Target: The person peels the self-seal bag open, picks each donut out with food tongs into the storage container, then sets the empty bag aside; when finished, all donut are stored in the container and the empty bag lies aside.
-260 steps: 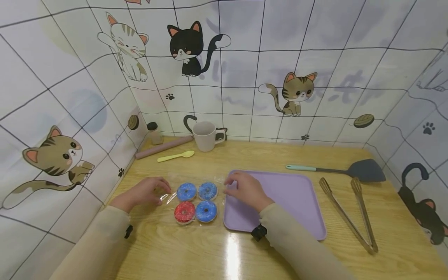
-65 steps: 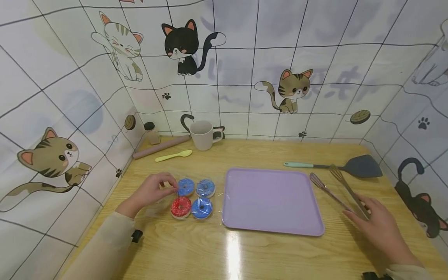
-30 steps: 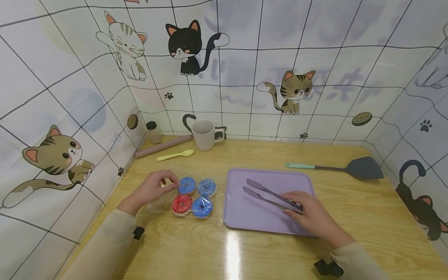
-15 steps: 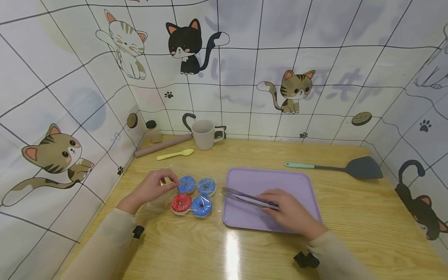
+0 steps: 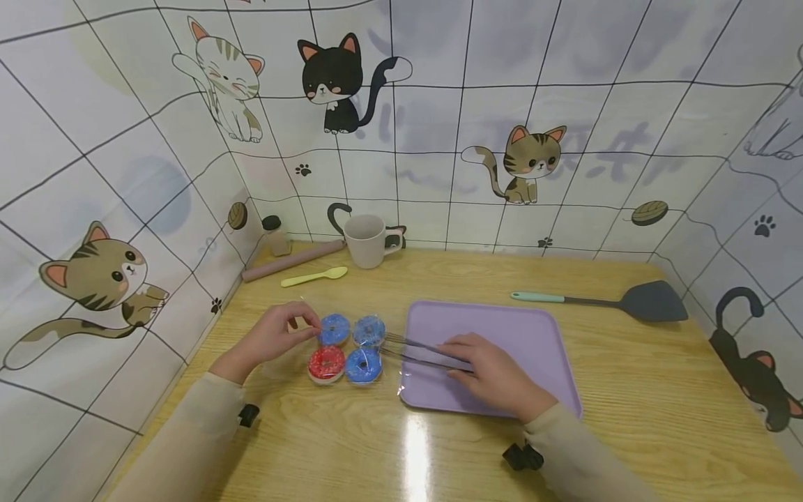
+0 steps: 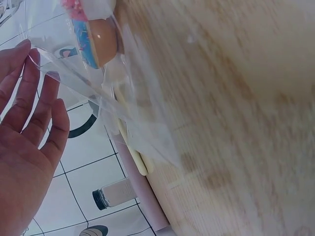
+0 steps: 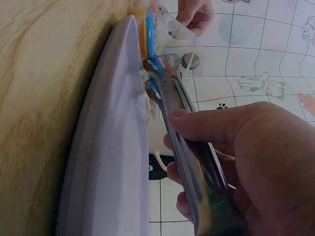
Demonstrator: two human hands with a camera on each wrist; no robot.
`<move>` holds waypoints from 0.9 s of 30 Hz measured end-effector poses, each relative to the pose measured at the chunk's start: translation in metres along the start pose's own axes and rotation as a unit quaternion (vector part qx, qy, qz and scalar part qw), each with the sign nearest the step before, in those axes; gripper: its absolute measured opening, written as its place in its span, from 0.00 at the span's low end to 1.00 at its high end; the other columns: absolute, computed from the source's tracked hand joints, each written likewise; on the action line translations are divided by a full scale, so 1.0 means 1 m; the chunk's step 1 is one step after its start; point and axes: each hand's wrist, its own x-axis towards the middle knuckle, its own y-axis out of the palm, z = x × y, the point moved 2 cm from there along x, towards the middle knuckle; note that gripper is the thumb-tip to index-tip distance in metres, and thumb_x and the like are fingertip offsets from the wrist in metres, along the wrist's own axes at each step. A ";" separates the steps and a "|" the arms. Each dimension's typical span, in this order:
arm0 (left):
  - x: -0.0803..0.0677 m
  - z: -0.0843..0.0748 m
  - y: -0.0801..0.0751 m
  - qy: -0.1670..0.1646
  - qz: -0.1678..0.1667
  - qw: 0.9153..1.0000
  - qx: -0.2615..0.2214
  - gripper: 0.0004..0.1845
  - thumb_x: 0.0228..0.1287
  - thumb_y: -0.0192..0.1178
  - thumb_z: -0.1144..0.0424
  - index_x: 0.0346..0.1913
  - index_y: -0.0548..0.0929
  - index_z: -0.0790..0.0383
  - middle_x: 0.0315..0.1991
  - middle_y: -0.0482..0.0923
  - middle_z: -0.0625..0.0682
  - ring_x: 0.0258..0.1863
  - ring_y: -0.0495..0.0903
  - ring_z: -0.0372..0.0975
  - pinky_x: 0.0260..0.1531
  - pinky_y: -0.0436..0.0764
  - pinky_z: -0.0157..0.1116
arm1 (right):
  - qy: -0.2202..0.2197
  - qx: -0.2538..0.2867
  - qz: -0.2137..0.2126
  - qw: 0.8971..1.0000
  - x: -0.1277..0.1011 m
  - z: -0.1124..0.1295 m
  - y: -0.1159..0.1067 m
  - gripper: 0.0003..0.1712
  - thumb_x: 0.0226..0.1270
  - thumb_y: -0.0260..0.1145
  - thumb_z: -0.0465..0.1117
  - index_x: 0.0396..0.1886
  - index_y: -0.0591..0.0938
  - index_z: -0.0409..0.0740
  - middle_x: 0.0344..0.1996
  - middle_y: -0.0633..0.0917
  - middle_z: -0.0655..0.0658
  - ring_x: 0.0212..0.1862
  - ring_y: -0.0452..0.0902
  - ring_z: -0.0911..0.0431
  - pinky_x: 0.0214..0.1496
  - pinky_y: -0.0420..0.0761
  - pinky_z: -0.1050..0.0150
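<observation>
Left hand (image 5: 272,338): fingertips pinching clear bag (image 6: 142,128), left of tray (image 5: 514,335) | Right hand (image 5: 498,373): fingers around tongs (image 7: 202,191), arms slightly parted, over tray's left edge | Bagged donuts (image 5: 353,361): just left of tray | Wall lettering (image 5: 608,152) behind tray: too faint to read

Three blue doughnuts (image 5: 373,368) and a red doughnut (image 5: 318,357) at nine o'clock from a plain lilac tray (image 5: 521,341).
All four are speckled; the bag (image 6: 138,110) is clear, the tongs (image 7: 193,162) steel grey. At two o'clock, the spatula (image 5: 592,303) pairs a mint handle (image 5: 539,297) with a charcoal blade (image 5: 654,301); near ten, the spoon (image 5: 314,277) is pale yellow, the rolling pin (image 5: 291,262) dusty mauve, the mug (image 5: 364,244) light grey, the jar (image 5: 278,243) beige under a black lid (image 5: 271,222). The table (image 5: 345,436) is honey wood grain; the white wall (image 5: 426,181) carries black grid lines and striped cats (image 5: 523,189).
</observation>
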 end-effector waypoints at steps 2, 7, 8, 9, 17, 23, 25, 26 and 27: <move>0.001 0.000 0.000 0.005 -0.001 1.000 0.001 0.07 0.68 0.70 0.63 0.38 0.86 0.43 0.39 0.85 0.40 0.42 0.82 0.41 0.40 0.78 0.41 | 0.009 -0.002 -0.001 1.000 0.001 0.000 0.000 0.27 0.67 0.75 0.45 0.66 0.83 0.52 0.60 0.84 0.48 0.61 0.80 0.52 0.64 0.80 0.51; 0.002 0.000 0.000 0.014 -0.002 1.000 0.000 0.06 0.68 0.70 0.63 0.38 0.86 0.44 0.39 0.85 0.40 0.41 0.82 0.40 0.40 0.79 0.42 | 0.027 -0.006 -0.010 1.000 0.005 -0.002 0.000 0.29 0.66 0.76 0.45 0.67 0.82 0.51 0.60 0.83 0.48 0.60 0.80 0.53 0.62 0.81 0.51; 0.002 0.000 0.000 0.015 -0.002 1.000 0.000 0.06 0.68 0.70 0.63 0.38 0.87 0.44 0.39 0.85 0.40 0.41 0.82 0.39 0.40 0.79 0.43 | 0.031 -0.006 -0.009 0.999 0.006 -0.002 0.000 0.29 0.66 0.76 0.45 0.67 0.82 0.51 0.60 0.83 0.48 0.60 0.80 0.52 0.62 0.81 0.51; 0.002 0.000 0.000 0.016 -0.001 1.000 0.000 0.06 0.67 0.70 0.63 0.38 0.87 0.45 0.39 0.85 0.40 0.41 0.82 0.39 0.40 0.79 0.43 | 0.034 -0.004 -0.007 0.999 0.008 -0.002 0.000 0.30 0.65 0.76 0.45 0.67 0.82 0.51 0.60 0.83 0.47 0.60 0.80 0.52 0.63 0.81 0.50; 0.004 0.002 0.003 0.020 0.006 1.000 -0.007 0.04 0.67 0.70 0.66 0.40 0.88 0.51 0.40 0.85 0.40 0.43 0.82 0.41 0.40 0.79 0.44 | 0.047 0.013 0.012 0.999 0.019 -0.005 0.001 0.32 0.64 0.77 0.44 0.68 0.80 0.48 0.63 0.82 0.44 0.64 0.78 0.47 0.67 0.77 0.46; 0.004 0.003 0.003 0.022 0.006 1.000 -0.005 0.03 0.67 0.70 0.64 0.39 0.88 0.50 0.41 0.85 0.40 0.41 0.81 0.38 0.40 0.80 0.44 | 0.054 0.026 0.020 0.998 0.026 -0.013 0.008 0.34 0.63 0.78 0.44 0.69 0.80 0.49 0.63 0.82 0.44 0.65 0.78 0.47 0.68 0.77 0.46; 0.004 0.004 0.004 0.019 0.007 1.000 -0.004 0.04 0.67 0.70 0.64 0.39 0.88 0.49 0.41 0.85 0.40 0.41 0.81 0.36 0.41 0.80 0.44 | 0.052 0.028 0.020 0.998 0.028 -0.015 0.010 0.34 0.62 0.79 0.44 0.68 0.80 0.48 0.63 0.82 0.44 0.65 0.78 0.47 0.69 0.76 0.47; 0.004 0.004 0.004 0.018 0.008 1.000 -0.003 0.04 0.68 0.70 0.64 0.39 0.88 0.50 0.41 0.85 0.40 0.41 0.81 0.36 0.41 0.80 0.44 | 0.050 0.029 0.019 0.998 0.029 -0.016 0.011 0.34 0.62 0.79 0.44 0.68 0.80 0.48 0.63 0.82 0.44 0.65 0.77 0.47 0.69 0.76 0.47; 0.004 0.003 0.004 0.017 0.008 1.000 -0.003 0.04 0.68 0.70 0.64 0.39 0.88 0.49 0.41 0.85 0.40 0.41 0.80 0.36 0.41 0.80 0.44 | 0.051 0.032 0.019 0.998 0.031 -0.017 0.012 0.34 0.62 0.79 0.45 0.68 0.80 0.48 0.63 0.82 0.44 0.65 0.77 0.47 0.69 0.76 0.47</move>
